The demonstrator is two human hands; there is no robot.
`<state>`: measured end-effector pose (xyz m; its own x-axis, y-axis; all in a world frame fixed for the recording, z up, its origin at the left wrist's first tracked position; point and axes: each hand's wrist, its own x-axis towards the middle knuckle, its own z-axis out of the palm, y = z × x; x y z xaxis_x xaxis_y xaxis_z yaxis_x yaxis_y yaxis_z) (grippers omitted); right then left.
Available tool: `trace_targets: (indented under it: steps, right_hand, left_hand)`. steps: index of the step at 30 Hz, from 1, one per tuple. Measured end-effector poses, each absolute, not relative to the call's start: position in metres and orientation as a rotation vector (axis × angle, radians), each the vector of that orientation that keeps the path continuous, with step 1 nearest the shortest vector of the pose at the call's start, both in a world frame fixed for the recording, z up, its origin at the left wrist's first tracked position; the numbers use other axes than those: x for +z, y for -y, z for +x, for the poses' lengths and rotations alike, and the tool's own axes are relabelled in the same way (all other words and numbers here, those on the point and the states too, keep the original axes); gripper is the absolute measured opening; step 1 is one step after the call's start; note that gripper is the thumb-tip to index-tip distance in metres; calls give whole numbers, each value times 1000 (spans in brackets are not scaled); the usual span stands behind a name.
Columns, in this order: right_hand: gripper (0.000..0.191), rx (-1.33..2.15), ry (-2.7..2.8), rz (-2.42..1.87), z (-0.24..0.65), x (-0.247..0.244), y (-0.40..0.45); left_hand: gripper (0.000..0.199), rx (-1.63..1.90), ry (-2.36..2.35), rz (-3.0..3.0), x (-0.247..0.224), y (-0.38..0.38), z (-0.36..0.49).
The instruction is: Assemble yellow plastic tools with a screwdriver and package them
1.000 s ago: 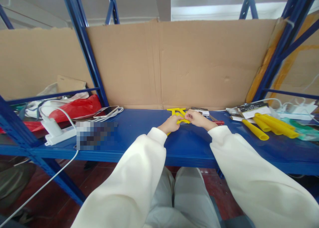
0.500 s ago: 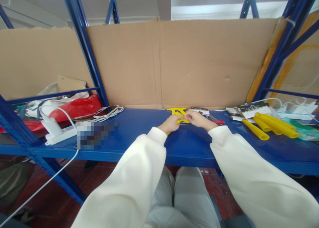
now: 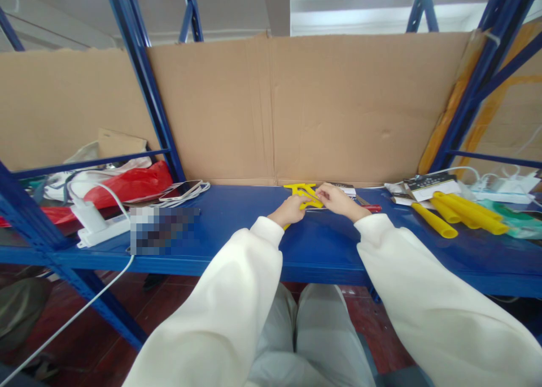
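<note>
My left hand [image 3: 289, 210] is closed around a yellow plastic piece [image 3: 311, 203], which sticks out past the fingertips on the right and a little below the palm. Close by on the right, my right hand [image 3: 336, 199] has its fingers bent together at the piece's far end. Whatever those fingers pinch is too small to make out. Just behind my hands, more yellow plastic with a T-shaped end [image 3: 300, 186] lies on the blue shelf [image 3: 237, 215]. A red-handled tool [image 3: 372, 208] rests by my right wrist, partly covered.
Several yellow tubes [image 3: 436, 220] and black-and-white packaging [image 3: 432, 185] lie to the right. On the left are a white power strip [image 3: 104, 229], a phone [image 3: 182, 189] on a coiled cable, and a red bag [image 3: 135, 184]. A cardboard panel [image 3: 339, 105] stands along the back.
My right hand's fingers have drawn slightly away from the yellow piece, showing more of its right end. My left hand stays in place.
</note>
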<state>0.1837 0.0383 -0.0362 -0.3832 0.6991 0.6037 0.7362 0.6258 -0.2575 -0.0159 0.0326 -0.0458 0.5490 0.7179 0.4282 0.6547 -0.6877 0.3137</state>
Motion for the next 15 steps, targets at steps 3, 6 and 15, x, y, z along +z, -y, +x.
trace_targets:
  steps: [3, 6, 15]
  right_hand:
    - [22, -80, 2037, -1260, 193, -32, -39]
    - [25, -118, 1947, -1409, 208, -26, -39]
    - [13, -17, 1941, -1948, 268, -19, -36]
  left_hand:
    - [50, 824, -1189, 2673, -45, -32, -17]
    - [49, 806, -1221, 2689, -43, -29, -19]
    - [52, 947, -1228, 2553, -37, -27, -19]
